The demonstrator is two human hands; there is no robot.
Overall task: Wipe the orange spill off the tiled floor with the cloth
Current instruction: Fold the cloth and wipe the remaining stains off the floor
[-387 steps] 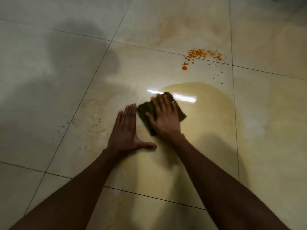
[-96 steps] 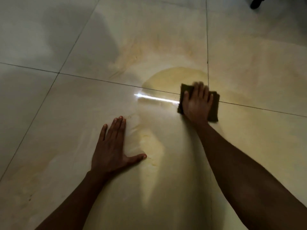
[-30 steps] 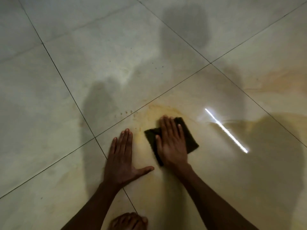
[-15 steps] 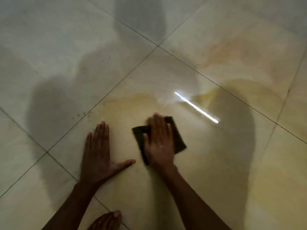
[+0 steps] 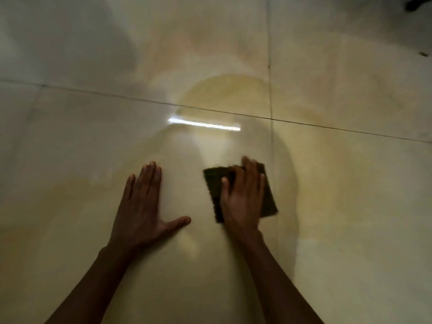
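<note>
My right hand [image 5: 242, 199] presses flat on a dark green cloth [image 5: 213, 183] lying on the tiled floor [image 5: 70, 141], fingers spread over it and slightly blurred. To the left of the cloth, my left hand [image 5: 142, 206] rests palm down on the tile with fingers together and thumb out, holding nothing. A thin yellowish-orange wet smear [image 5: 224, 94] spreads across the tiles around and beyond both hands, darkest in a rounded patch near the grout crossing [image 5: 271, 118]. No orange specks are visible.
A bright strip of reflected light [image 5: 203, 124] lies on the wet tile ahead of my hands. A dark object [image 5: 418, 3] sits at the top right corner, and a small dark speck [image 5: 423, 54] lies near the right edge.
The view has swung, so the grout lines now run straight rather than diagonal. My right hand has slid the cloth to the right, away from my left hand. A foot at the bottom edge has left view.
</note>
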